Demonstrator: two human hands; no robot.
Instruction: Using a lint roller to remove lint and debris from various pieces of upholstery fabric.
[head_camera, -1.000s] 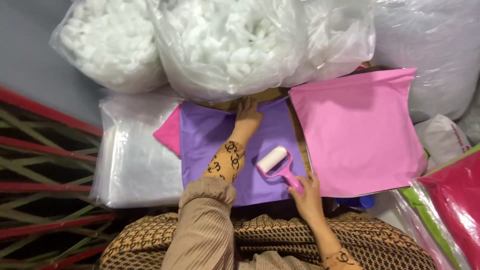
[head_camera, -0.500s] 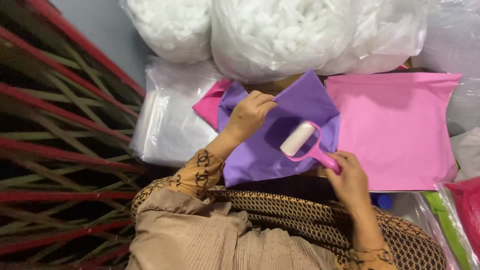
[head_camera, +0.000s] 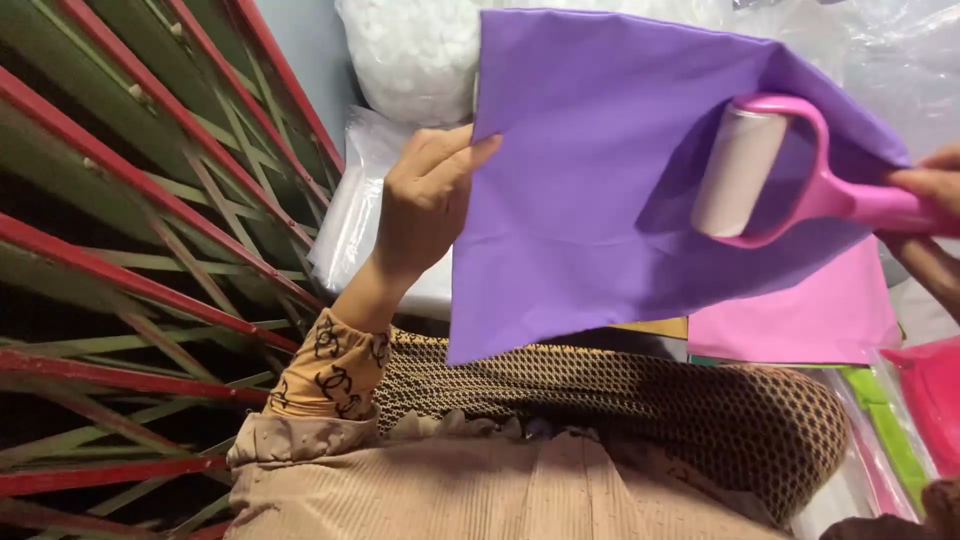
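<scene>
The purple fabric sheet (head_camera: 600, 200) has come up off the pink sheet (head_camera: 800, 320) on the desk and now hangs raised, its edge pinched in the left hand (head_camera: 425, 195). The right hand (head_camera: 925, 190) grips the pink lint roller (head_camera: 745, 170), pressed against the purple sheet's face.

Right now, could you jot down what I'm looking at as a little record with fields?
left hand: left hand grips the left edge of the purple cloth, lifted up
right hand: right hand holds the pink handle of a lint roller
roller: white roll lies against the purple cloth
behind: pink cloth lying flat, clear bags of white stuffing
left side: red and green metal grille
</scene>
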